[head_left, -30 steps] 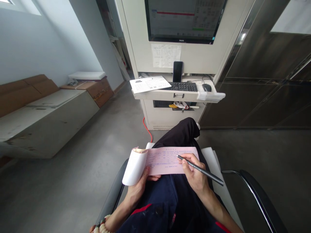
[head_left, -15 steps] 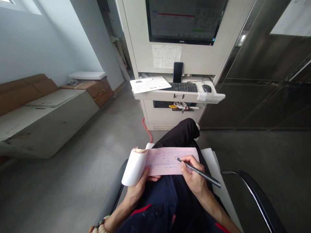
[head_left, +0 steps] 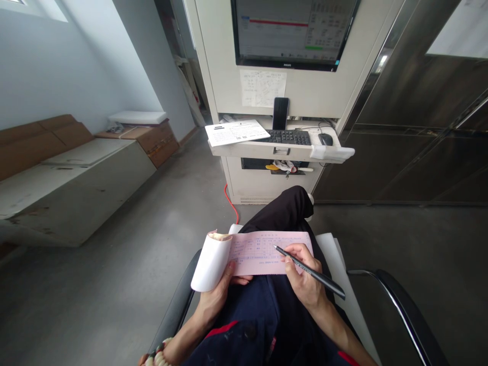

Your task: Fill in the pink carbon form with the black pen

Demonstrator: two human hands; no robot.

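Note:
On my lap rests a pink printed form pad (head_left: 251, 254) with writing on its sheet. Its white front pages (head_left: 211, 262) are folded back at the left. My left hand (head_left: 221, 287) grips the pad at its lower left, thumb on top and fingers underneath. A black pen (head_left: 312, 273) sits in the closed fingers of my right hand (head_left: 305, 277). The pen's tip points left over the middle of the pink sheet; whether it touches the paper I cannot tell. The heel of my right hand lies by the sheet's lower right edge.
Ahead stands a light cabinet with a monitor (head_left: 293, 33). Its pulled-out shelf (head_left: 259, 151) holds papers (head_left: 236, 133), a keyboard (head_left: 292, 137), a mouse (head_left: 325, 139) and an upright phone (head_left: 280, 113). A red cable (head_left: 231, 203) runs along the floor. A chair armrest (head_left: 400, 305) is at right.
The pen tip has shifted slightly left and up over the pink sheet, with my right hand turning a little. My left hand and the pad stay nearly still.

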